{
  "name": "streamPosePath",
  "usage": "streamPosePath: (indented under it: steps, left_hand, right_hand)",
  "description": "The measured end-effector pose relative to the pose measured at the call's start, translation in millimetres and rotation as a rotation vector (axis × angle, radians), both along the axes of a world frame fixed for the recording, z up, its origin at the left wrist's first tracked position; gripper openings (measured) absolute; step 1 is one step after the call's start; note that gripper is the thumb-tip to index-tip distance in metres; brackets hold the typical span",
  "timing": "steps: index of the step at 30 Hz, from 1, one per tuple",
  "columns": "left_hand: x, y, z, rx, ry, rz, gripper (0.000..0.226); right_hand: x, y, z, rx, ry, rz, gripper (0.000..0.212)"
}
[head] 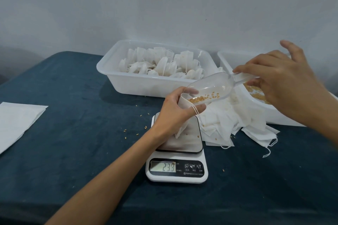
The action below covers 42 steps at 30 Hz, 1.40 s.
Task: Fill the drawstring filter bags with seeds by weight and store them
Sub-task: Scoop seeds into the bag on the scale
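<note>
Here, a scale [177, 159] reading 23.3 is shown just below the left hand [176, 113], whose curled fingers hold a filter bag [182, 102] open above the platform so added weight is registered. A clear scoop [210, 88] of seeds [203, 97] is tipped into its mouth, the handle pinched by the right hand [285, 80]. Beyond the hands, a tray [113, 64] of filled bags is set; a seed tray [263, 107] lies under the right hand. Dark blue cloth [82, 133] and grey wall [164, 5] are seen.

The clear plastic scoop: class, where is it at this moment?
In the head view, the clear scoop sits right of centre above the scale, its handle pinched by the right hand and its mouth tipped into the filter bag held by the left hand.
</note>
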<state>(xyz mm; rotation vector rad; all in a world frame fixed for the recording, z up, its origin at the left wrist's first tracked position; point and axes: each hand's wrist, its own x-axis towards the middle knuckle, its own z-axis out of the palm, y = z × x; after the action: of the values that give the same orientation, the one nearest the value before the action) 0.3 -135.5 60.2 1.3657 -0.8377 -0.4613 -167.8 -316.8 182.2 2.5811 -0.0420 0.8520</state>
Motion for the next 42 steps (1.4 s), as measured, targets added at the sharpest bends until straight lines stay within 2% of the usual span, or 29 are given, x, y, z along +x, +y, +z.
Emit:
streamPosePath:
  steps: [24,33,42]
  left_hand:
    - [0.4,0.3,0.8,-0.004,0.001,0.021,0.034]
    - [-0.4,0.9,2.4,-0.002,0.035,0.015,0.034]
    - [0.6,0.0,0.8,0.006,0.039,0.023,0.038]
  right_hand:
    - [0.8,-3.6,-0.1,-0.066,-0.045,0.017,0.026]
    - [1.5,-4.6,-0.9,-0.095,-0.074,0.025,0.033]
    - [0.8,-3.1,-1.1,-0.104,-0.077,0.010,0.028]
